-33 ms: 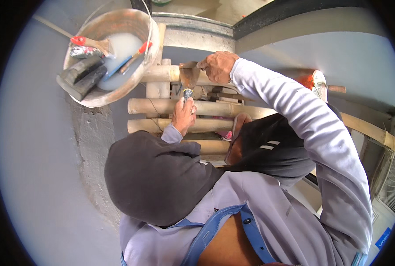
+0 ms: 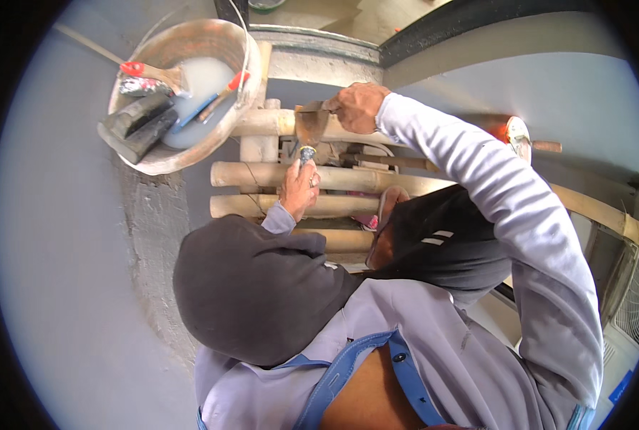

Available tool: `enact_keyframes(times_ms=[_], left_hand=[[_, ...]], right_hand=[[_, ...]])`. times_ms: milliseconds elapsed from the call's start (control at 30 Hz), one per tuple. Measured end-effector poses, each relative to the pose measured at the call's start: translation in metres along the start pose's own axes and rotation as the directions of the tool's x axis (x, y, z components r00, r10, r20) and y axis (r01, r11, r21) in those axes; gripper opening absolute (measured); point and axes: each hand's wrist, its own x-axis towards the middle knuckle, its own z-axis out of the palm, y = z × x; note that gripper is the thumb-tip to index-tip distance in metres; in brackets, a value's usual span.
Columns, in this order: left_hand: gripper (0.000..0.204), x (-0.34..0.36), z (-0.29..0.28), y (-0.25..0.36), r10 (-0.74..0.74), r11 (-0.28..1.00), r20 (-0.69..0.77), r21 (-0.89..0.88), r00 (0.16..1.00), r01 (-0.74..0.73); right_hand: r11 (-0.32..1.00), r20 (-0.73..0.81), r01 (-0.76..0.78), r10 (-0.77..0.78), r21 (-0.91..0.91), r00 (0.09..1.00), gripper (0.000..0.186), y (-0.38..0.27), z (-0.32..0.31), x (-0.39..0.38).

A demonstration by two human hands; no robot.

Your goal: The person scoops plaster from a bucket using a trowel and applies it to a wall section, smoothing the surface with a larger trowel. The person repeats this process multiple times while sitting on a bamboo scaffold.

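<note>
My left hand (image 2: pixel 300 190) is closed round the dark handle of a putty knife (image 2: pixel 310 129). Its wide blade, stained brown, points away from me above the bamboo poles. My right hand (image 2: pixel 360 107) reaches in from the right and pinches a small flat blade (image 2: pixel 314 107). That blade lies across the far end of the putty knife, seemingly touching it. The fingertips of my right hand partly cover the small blade.
Bamboo poles (image 2: pixel 255 174) run crosswise below my hands. At the far left, a bucket (image 2: pixel 246 100) holds cloudy liquid, a red-handled paintbrush (image 2: pixel 155 74), a blue tool (image 2: pixel 194 111) and dark blocks (image 2: pixel 140 118). Grey walls (image 2: pixel 61 236) stand either side; a fan unit (image 2: pixel 633 308) is at right.
The whole view has shifted very slightly. Both hands keep the same hold, with the small blade still across the end of the putty knife.
</note>
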Motion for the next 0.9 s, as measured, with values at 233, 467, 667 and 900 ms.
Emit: enact_keyframes(times_ms=[233, 467, 667, 900], left_hand=[[0.023, -0.061, 0.010, 0.089, 0.076, 0.973, 0.239, 0.194, 0.968, -0.124], [0.031, -0.140, 0.034, 0.204, 0.359, 0.872, 0.058, 0.334, 0.932, -0.357], [0.022, -0.139, -0.024, 0.285, 0.330, 0.642, -0.286, 0.767, 0.900, 0.009], [0.035, -0.040, 0.001, 0.313, 0.171, -0.576, -0.448, 0.677, 0.878, 0.458]], right_hand=[[0.999, -0.182, 0.014, -0.006, 0.039, 0.983, 0.038, 0.112, -0.083, -0.005], [0.997, -0.229, -0.063, 0.070, 0.039, 0.971, 0.029, 0.161, -0.049, -0.016], [0.986, -0.190, -0.162, 0.154, -0.026, 0.970, 0.027, 0.154, -0.055, -0.006], [0.996, -0.234, -0.090, 0.084, -0.018, 0.969, 0.023, 0.167, -0.036, 0.043]])
